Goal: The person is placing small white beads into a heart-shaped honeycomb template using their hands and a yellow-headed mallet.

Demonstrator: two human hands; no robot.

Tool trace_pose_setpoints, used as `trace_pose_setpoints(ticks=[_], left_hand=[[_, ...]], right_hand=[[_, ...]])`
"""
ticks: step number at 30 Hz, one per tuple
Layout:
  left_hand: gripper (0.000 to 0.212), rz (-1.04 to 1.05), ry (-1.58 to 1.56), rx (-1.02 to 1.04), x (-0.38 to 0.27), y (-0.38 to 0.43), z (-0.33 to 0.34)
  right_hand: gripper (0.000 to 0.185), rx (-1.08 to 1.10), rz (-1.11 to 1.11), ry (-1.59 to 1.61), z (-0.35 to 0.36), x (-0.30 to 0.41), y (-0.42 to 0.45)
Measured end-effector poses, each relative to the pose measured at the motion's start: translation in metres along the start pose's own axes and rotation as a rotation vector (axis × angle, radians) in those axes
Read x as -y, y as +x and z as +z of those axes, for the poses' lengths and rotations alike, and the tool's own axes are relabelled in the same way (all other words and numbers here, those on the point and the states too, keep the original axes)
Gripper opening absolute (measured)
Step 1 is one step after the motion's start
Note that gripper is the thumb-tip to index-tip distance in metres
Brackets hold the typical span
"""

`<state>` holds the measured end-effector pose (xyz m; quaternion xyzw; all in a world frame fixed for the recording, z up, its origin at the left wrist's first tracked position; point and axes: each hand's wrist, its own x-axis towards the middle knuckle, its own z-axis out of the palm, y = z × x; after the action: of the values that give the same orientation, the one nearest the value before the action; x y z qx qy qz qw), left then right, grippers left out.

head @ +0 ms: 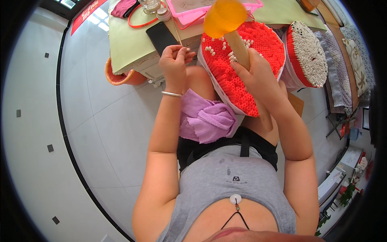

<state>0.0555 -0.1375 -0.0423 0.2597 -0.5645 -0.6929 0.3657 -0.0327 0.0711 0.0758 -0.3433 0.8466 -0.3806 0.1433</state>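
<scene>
My right hand [260, 75] grips the wooden handle [239, 50] of a mallet with a yellow-orange head [225, 18]. The mallet is raised over a bundle of red plastic tubes [269, 45] wrapped in white sheeting, and its head hides part of the bundle. Small white cylindrical plugs [210, 50] sit on or in some tube ends. Left of the bundle, my left hand [177, 60] is raised with fingers curled. Something small and whitish shows at its fingertips; whether it is a plug or a nail is unclear. A purple cloth [208, 119] lies across my lap.
A table with a pale green top [128, 45] bears a black phone [161, 36], a pink plastic basket [193, 12], a glass mug [150, 6] and a red ring [133, 22]. At right stands another red tube bundle, its top covered in white plugs [310, 54]. An orange pot [113, 74] stands below the table.
</scene>
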Motion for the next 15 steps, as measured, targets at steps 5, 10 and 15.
trace_pose_setpoints(ticks=[5, 10, 15], left_hand=[[0.007, 0.099, 0.169, 0.024, -0.010, -0.006, 0.003], [0.007, 0.073, 0.199, 0.117, -0.032, -0.020, 0.010], [0.006, 0.248, 0.432, 0.390, -0.029, -0.023, 0.041]], right_hand=[[0.033, 0.012, -0.117, -0.091, 0.018, -0.037, 0.011], [0.035, 0.045, 0.192, 0.391, -0.026, -0.005, -0.008], [0.029, 0.060, 0.299, 0.497, -0.042, -0.046, -0.037]])
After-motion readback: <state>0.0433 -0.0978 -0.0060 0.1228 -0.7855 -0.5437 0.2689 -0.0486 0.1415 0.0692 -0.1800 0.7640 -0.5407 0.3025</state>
